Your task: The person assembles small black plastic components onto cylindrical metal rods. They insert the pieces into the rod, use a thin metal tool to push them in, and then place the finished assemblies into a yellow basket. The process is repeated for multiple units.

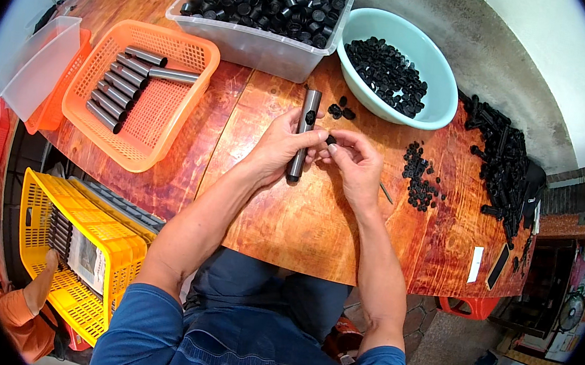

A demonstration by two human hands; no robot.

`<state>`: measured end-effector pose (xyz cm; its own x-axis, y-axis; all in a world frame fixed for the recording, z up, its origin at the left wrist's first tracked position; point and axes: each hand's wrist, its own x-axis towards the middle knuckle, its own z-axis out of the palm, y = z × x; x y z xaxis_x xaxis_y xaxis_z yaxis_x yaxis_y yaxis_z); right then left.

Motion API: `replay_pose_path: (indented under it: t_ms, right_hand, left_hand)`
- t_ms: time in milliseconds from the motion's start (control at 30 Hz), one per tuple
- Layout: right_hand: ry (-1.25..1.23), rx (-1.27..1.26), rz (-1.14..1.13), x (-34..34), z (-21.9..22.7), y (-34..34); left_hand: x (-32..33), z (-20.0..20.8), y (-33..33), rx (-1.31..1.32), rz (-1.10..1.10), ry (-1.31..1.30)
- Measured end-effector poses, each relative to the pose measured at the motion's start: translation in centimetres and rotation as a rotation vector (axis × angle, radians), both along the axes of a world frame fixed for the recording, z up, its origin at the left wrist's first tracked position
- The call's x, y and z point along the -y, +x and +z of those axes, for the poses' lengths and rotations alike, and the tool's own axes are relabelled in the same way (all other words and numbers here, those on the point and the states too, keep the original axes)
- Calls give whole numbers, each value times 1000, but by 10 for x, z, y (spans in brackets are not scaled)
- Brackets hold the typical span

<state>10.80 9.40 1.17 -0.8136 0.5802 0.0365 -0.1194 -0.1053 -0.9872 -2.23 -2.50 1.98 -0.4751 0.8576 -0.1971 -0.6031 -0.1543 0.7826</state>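
My left hand (276, 146) is closed around a dark grey metal tube (311, 105), which stands nearly lengthwise in front of me with a black fitting in its side. Close beside it, my right hand (356, 169) pinches a small black plastic piece (330, 139) between thumb and finger, near the tube's side. Several loose black oval pieces (343, 109) lie just beyond my hands. A thin metal pin (386, 193) rests on the wooden table (286, 242) by my right wrist. Similar tubes (119, 86) lie in an orange basket (141, 159) at the left.
A clear plastic bin (263, 50) of black caps and a pale blue basin (437, 112) of small black parts stand at the back. Small black pieces (421, 178) and a heap of black parts (498, 161) lie right. Lower left, another person's hand (51, 260) reaches into a yellow crate (120, 264).
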Motion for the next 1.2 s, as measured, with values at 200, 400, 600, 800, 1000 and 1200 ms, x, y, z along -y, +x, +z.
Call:
replay_pose_path:
  t_ms: [200, 400, 600, 800, 1000, 1200]
  right_hand:
    - [30, 6, -18, 0, 1, 0]
    - [608, 97, -64, 1, 9, 4]
    - [933, 109, -65, -1, 14, 9]
    - [1073, 38, -154, -5, 17, 10]
    - [1049, 3, -226, -2, 17, 7]
    - [1240, -3, -222, -5, 18, 7]
  left_hand:
    - [2, 5, 0, -54, -11, -13]
    - [1, -1, -1, -77, -20, -21]
    - [1, 2, 0, 22, -39, -64]
    - [-1, 5, 5, 284, -107, 30]
    - [-2, -12, 8, 217, -198, 56]
    - [-3, -8, 13, 186, -200, 53]
